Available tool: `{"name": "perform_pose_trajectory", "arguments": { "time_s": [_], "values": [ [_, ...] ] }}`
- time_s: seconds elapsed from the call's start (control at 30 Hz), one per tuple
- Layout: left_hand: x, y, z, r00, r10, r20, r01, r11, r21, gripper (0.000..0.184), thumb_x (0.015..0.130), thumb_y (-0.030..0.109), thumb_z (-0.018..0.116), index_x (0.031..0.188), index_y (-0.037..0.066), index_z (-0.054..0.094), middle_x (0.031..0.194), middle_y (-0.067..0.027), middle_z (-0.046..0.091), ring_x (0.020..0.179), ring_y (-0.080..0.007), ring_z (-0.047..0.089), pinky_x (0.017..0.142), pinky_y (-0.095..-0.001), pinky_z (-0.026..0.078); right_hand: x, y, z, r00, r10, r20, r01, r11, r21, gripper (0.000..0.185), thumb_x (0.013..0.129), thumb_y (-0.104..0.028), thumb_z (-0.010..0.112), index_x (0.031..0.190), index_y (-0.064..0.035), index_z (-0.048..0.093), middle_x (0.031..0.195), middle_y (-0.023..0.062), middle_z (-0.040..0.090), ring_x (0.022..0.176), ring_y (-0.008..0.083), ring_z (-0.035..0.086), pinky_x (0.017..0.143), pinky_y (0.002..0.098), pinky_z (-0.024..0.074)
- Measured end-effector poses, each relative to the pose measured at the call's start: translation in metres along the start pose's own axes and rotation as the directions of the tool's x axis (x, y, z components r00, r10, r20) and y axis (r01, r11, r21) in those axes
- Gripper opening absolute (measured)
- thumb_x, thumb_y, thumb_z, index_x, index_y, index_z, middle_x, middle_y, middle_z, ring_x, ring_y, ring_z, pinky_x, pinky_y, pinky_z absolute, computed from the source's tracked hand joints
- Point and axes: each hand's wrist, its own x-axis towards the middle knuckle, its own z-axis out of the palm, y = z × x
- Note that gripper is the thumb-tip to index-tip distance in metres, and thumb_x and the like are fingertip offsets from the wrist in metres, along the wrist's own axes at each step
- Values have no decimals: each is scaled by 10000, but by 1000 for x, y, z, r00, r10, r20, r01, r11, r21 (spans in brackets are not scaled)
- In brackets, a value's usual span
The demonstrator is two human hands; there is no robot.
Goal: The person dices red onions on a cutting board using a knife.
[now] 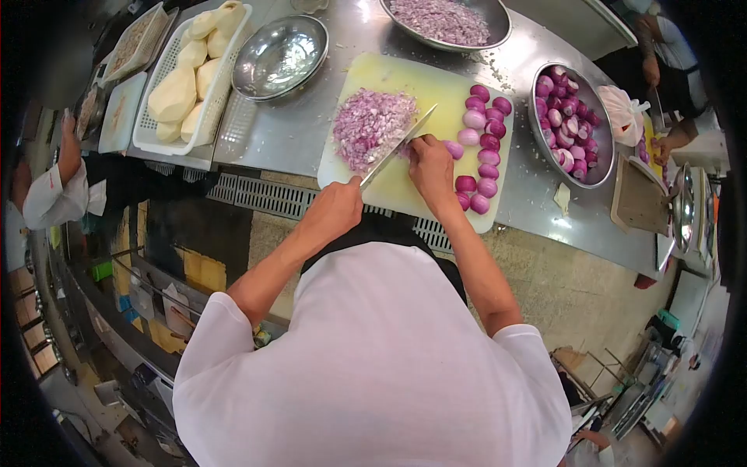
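My left hand (pixel 336 208) is wrapped round the handle of a kitchen knife (pixel 401 144), whose blade points up and to the right across the yellow-white cutting board (pixel 373 74). Just right of the blade, my right hand (pixel 430 167) has its fingers curled down on a piece of red onion, mostly hidden under them. A heap of chopped red onion (pixel 373 124) lies left of the knife. Several peeled red onions (pixel 489 142) stand in rows along the board's right side, and one (pixel 453 150) sits close to my right hand.
Bowls of chopped onion (pixel 440 22) and whole or halved onions (pixel 572 128) stand behind and right. An overturned-looking or bare metal bowl (pixel 280 58) and a white basket of peeled root vegetables (pixel 183 89) are left. At far right, a co-worker's hand (pixel 665 144) is near another board.
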Motion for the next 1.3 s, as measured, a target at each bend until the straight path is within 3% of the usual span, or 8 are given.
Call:
{"name": "perform_pose_trajectory", "arguments": {
  "time_s": [0.23, 0.4, 0.9, 1.3],
  "values": [
    [1, -4, 5, 999, 26, -24, -26, 999, 25, 96, 869, 22, 523, 921, -58, 512, 622, -285, 592, 650, -471, 623, 611, -569, 482, -8, -4, -1, 999, -9, -53, 11, 999, 44, 138, 787, 15, 614, 915, -13, 658, 887, 165, 614, 843, 375, 602, 723, 465, 501],
    [-6, -2, 5, 998, 0, 56, -3, 998, 58, 103, 868, 24, 527, 930, -57, 513, 638, -287, 597, 651, -485, 614, 609, -569, 480, -12, -2, 1, 997, -25, -69, 31, 996, 81, 150, 780, 37, 612, 918, -10, 648, 894, 165, 609, 840, 374, 597, 714, 463, 499],
    [-7, -3, 6, 999, 46, -1, -46, 997, 61, 140, 855, 24, 535, 953, -76, 527, 648, -297, 602, 659, -482, 622, 611, -575, 481, -16, -4, -1, 989, 9, -145, 3, 997, 80, 108, 798, 24, 619, 894, -17, 645, 909, 148, 625, 812, 363, 591, 704, 454, 491],
    [-6, 0, 3, 999, 41, 27, -42, 998, 41, 134, 853, 21, 537, 944, -77, 532, 639, -283, 602, 649, -473, 621, 596, -562, 481, -15, 6, 0, 992, -41, -120, 50, 996, 71, 162, 769, 41, 631, 919, -18, 649, 887, 148, 613, 812, 364, 590, 700, 444, 493]
  ]
}}
